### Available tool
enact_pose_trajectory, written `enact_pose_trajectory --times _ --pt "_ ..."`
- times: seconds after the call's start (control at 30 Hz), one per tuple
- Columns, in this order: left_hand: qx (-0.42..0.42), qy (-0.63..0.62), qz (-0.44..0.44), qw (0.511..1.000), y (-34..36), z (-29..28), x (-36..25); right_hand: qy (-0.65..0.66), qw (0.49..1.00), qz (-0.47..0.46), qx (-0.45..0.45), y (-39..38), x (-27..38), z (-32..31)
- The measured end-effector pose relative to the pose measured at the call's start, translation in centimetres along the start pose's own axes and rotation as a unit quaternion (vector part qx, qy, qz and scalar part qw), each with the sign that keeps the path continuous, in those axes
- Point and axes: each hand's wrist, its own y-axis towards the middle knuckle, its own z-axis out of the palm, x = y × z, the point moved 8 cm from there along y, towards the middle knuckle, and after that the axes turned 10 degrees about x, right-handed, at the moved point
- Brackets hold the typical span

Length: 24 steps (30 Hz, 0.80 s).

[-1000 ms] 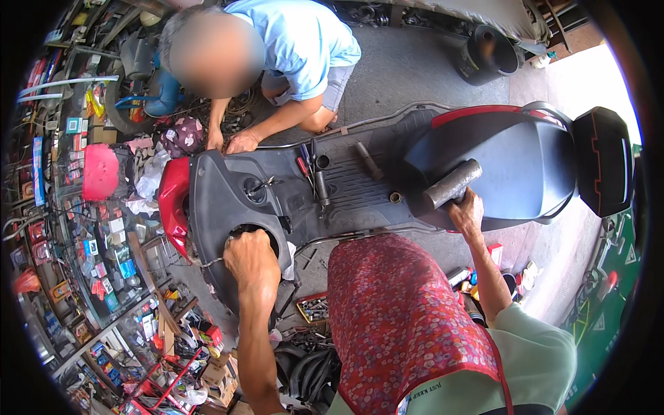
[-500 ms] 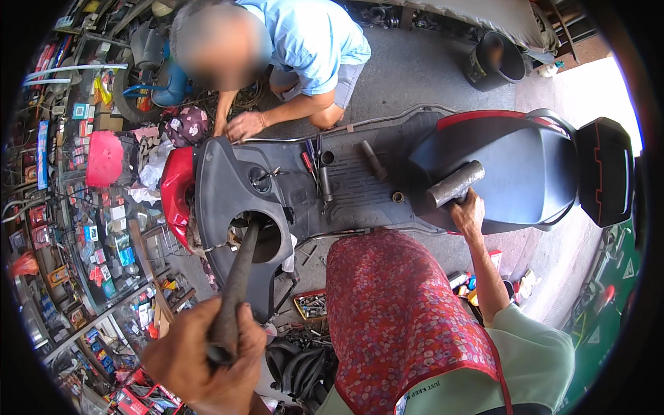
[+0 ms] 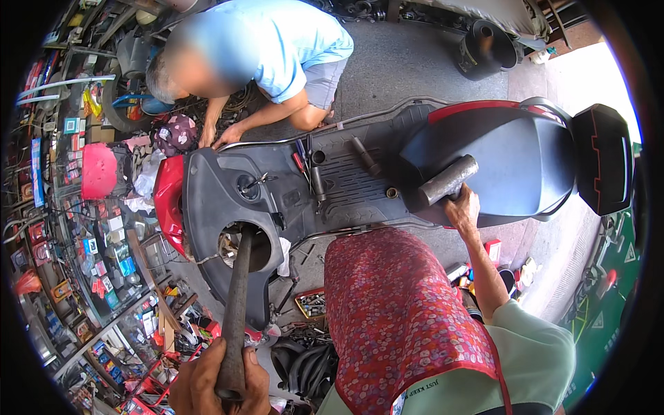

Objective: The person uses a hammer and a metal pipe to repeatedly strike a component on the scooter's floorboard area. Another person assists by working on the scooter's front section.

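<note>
My left hand (image 3: 220, 384) is wrapped round a long metal pipe (image 3: 238, 304). The pipe's far end reaches into the round opening (image 3: 261, 252) of a scooter's grey front panel (image 3: 211, 190); what it meets inside is hidden. In my right hand (image 3: 462, 209) is a hammer with a thick cylindrical metal head (image 3: 448, 181), held over the front of the dark scooter seat (image 3: 508, 166). My fist hides most of its handle. On the footboard (image 3: 346, 187) lie several screwdrivers (image 3: 300, 160), metal tubes (image 3: 317, 181) and a brass-coloured ring (image 3: 392, 193).
A person in a blue shirt (image 3: 294, 41) crouches across the scooter, hands low beside the front panel. Shelves of small packages (image 3: 104, 242) line the left. A parts tray (image 3: 311, 304) and black hoses (image 3: 304, 366) lie on the floor. A black bucket (image 3: 487, 52) stands far right.
My left hand and the pipe's near end have moved down in view and the pipe stands more upright. The other person has bent lower, hands shifted left. The hammer has dropped slightly.
</note>
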Motion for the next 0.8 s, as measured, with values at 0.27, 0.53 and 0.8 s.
enact_pose_trajectory --times 0.27,0.53,0.8 --pt "-0.02 0.067 0.191 0.979 1.3 -0.4 -4.5 0.011 1.0 0.014 -0.003 -0.5 -0.3 -0.2" --pt "-0.11 0.043 0.198 0.973 1.3 -0.9 -4.3 0.024 1.0 0.012 -0.003 -1.2 1.1 -0.8" --pt "-0.101 0.056 0.163 0.98 1.2 -0.7 -4.1 0.025 1.0 0.003 -0.005 -0.7 1.1 -0.6"
